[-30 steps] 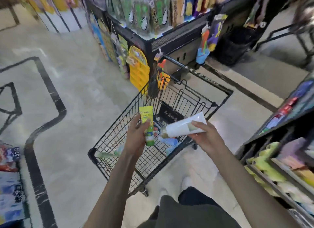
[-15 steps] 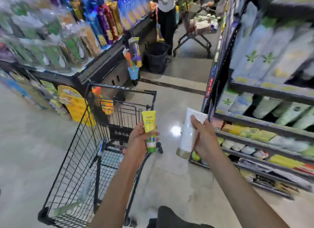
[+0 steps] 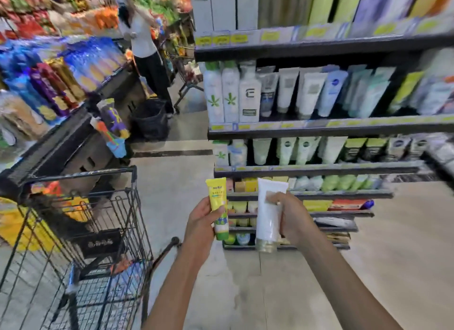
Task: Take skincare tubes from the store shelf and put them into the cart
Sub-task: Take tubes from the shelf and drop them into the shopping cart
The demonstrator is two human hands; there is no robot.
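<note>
My left hand (image 3: 200, 225) grips a small yellow-green tube (image 3: 218, 207), held upright with its cap down. My right hand (image 3: 294, 221) grips a larger white tube (image 3: 267, 214) with a gold cap at the bottom. Both tubes are held side by side in front of the skincare shelf (image 3: 319, 130), to the right of the cart. The black wire cart (image 3: 81, 243) stands at the lower left, with a few items lying low inside it. Rows of tubes and bottles fill the shelf levels ahead.
A snack display (image 3: 61, 84) lines the aisle behind the cart on the left. A person (image 3: 145, 47) stands with another cart farther down the aisle, beside a black bin (image 3: 149, 118). Bare floor (image 3: 245, 293) lies between the cart and the shelf.
The view has swung right, from over the cart to facing the shelf. Both hands moved away from above the cart, still holding their tubes; the white tube turned from lying sideways to upright.
</note>
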